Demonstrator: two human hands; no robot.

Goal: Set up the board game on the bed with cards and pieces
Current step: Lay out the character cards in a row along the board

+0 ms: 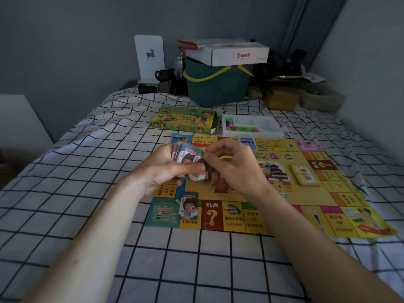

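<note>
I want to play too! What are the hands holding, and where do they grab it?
The left hand grips a stack of game money cards around its left edge. The right hand pinches the top card at its right edge.

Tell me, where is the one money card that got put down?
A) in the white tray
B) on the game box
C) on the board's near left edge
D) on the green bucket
C: the card lies on the board beside the near left corner square.
</note>
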